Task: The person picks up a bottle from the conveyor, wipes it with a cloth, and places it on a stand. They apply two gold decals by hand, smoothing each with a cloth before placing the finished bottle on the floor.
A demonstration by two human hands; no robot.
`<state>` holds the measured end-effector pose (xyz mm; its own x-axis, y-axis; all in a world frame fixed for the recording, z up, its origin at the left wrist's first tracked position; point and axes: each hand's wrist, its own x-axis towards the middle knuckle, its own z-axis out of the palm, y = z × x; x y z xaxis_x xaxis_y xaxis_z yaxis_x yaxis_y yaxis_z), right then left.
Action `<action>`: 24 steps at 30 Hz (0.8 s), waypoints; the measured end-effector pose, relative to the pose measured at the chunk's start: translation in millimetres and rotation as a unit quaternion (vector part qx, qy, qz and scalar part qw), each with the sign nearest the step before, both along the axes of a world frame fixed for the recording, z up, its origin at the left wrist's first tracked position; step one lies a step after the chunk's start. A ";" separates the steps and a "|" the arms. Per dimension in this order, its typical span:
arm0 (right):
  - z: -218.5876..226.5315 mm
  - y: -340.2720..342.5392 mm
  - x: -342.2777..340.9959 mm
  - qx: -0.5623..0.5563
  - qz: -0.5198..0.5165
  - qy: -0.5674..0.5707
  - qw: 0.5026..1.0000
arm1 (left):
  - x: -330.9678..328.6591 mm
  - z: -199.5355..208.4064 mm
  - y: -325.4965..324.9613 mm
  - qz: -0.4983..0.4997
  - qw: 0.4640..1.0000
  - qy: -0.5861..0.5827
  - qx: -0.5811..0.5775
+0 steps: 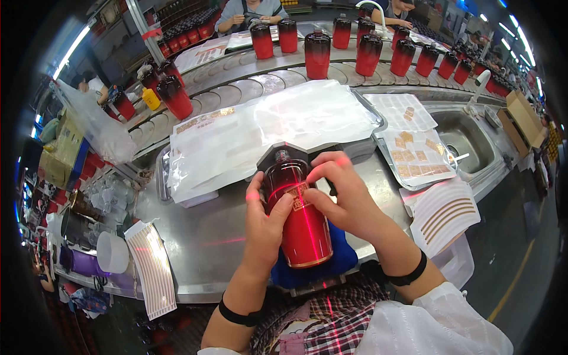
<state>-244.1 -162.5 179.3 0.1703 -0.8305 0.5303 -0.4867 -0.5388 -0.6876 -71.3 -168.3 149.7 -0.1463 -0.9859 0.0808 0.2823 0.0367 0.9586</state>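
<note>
A bottle (305, 239), black at the neck and fading to glossy red, leans tilted before me, neck away. My left hand (263, 222) wraps its left side, thumb on the front. A gold decal (300, 196) lies on the bottle's face between my thumbs. On the right, my right hand (349, 192) has its fingers curled, thumb and fingertips at the decal's edge. Under the bottle is a blue cloth pad (346, 254), and a dark angular support (265, 160) shows behind the neck. Red laser lines cross bottle and hands.
White sheets (266, 127) cover a tray beyond the bottle. Gold decal sheets (417, 155) lie in a right-hand tray near a sink (473, 139). Striped gold sheets (151, 266) sit at both sides. Similar bottles (318, 56) stand along a conveyor (236, 92); people work behind it.
</note>
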 end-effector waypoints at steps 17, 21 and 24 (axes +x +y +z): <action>-22.1 28.9 -1.8 -0.075 0.023 0.076 0.994 | 2.8 -2.1 -4.6 -0.026 0.999 -0.020 -0.023; -24.9 30.7 -4.9 -0.073 0.021 0.069 0.995 | 0.7 -4.0 -0.1 -0.046 0.999 -0.016 -0.012; -26.6 33.3 -1.6 -0.062 0.019 0.045 0.997 | 5.0 -4.0 3.2 -0.065 0.997 0.045 0.004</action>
